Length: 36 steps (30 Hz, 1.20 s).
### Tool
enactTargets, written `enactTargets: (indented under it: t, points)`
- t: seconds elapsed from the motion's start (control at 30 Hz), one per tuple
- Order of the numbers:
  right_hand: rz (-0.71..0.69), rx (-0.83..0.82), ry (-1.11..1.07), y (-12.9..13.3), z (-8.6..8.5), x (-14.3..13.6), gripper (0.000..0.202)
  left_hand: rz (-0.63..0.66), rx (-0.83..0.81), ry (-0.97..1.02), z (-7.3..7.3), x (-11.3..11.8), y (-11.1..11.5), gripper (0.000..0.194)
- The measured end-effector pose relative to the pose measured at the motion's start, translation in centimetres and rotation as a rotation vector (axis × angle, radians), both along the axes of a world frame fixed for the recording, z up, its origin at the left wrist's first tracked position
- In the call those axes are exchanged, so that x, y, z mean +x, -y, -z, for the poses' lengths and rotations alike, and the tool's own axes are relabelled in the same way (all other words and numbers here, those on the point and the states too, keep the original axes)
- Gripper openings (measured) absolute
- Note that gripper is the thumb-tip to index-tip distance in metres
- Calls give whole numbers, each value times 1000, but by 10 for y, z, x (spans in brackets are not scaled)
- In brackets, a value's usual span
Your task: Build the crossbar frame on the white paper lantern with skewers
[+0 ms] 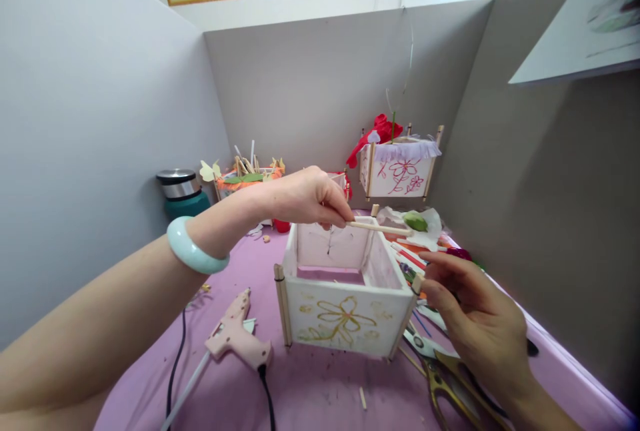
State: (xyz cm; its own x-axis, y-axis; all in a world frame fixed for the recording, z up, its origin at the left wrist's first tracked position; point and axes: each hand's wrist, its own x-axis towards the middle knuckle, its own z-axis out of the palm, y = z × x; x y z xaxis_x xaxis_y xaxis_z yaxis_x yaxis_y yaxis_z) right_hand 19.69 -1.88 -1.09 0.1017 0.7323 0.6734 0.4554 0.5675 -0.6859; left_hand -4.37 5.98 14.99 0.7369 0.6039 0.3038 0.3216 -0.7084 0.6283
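My left hand (317, 199), with a pale bangle on the wrist, pinches one end of a thin wooden stick (383, 227) above the back of a white box (345, 317). The box has a yellow flower drawn on its front, wooden sticks at its corners and an open top. My right hand (475, 317) is beside the box's front right corner, fingers curved and apart, with the thumb near the corner stick (418, 283). It holds nothing that I can see.
A pink glue gun (240, 337) lies left of the box, its black cord trailing forward. Scissors (450, 384) lie under my right hand. Behind are a teal flask (184, 197), a stick-filled container (250, 177) and a second decorated box (397, 171) with a red flower.
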Motion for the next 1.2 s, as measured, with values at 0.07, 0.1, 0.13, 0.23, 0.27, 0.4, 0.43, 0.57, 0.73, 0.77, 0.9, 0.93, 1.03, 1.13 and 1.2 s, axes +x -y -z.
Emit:
enactTargets:
  t: [0.07, 0.1, 0.13, 0.23, 0.27, 0.4, 0.43, 0.57, 0.73, 0.77, 0.9, 0.93, 1.03, 1.13, 1.2]
  points:
    - [8, 3, -4, 1, 0, -2, 27, 18, -13, -58, 3, -1, -2, 24]
    - [10, 8, -5, 1, -1, -2, 26, 22, -12, -81, 4, -2, -3, 23]
    - [11, 16, -4, 1, -1, -2, 26, 27, 1, -115, 5, -3, -4, 22]
    - [-1, 31, 21, 2, -2, -3, 25, 36, 93, -265, 7, -5, -6, 23]
    - [-2, 37, 31, 2, -2, -3, 23, 34, 122, -310, 7, -5, -6, 23]
    - [-10, 81, 45, 3, -4, -4, 17, 14, 187, -393, 7, -5, -6, 23]
    - [-16, 89, 45, 3, -4, -4, 17, 12, 197, -399, 7, -5, -6, 23]
    - [-7, 115, 56, 5, -6, -5, 15, 13, 225, -414, 8, -5, -6, 22]
    - [-24, 121, 37, 7, -7, -6, 12, 17, 285, -482, 9, -1, -6, 22]
    - [-34, 120, 32, 6, -6, -6, 12, 25, 311, -496, 10, 0, -6, 22]
    - [-60, 122, 24, 5, -1, -6, 19, 88, 388, -517, 15, 3, -6, 22]
    - [-63, 120, 16, 5, 0, -7, 21, 100, 401, -522, 17, 3, -6, 23]
    - [-76, 101, 14, 8, 2, -8, 17, 108, 430, -536, 20, 5, -4, 23]
    - [-75, 82, 53, 11, 3, -11, 14, 117, 446, -527, 22, 8, -2, 23]
    - [-70, 66, 61, 13, 4, -13, 15, 125, 451, -523, 23, 9, 0, 25]
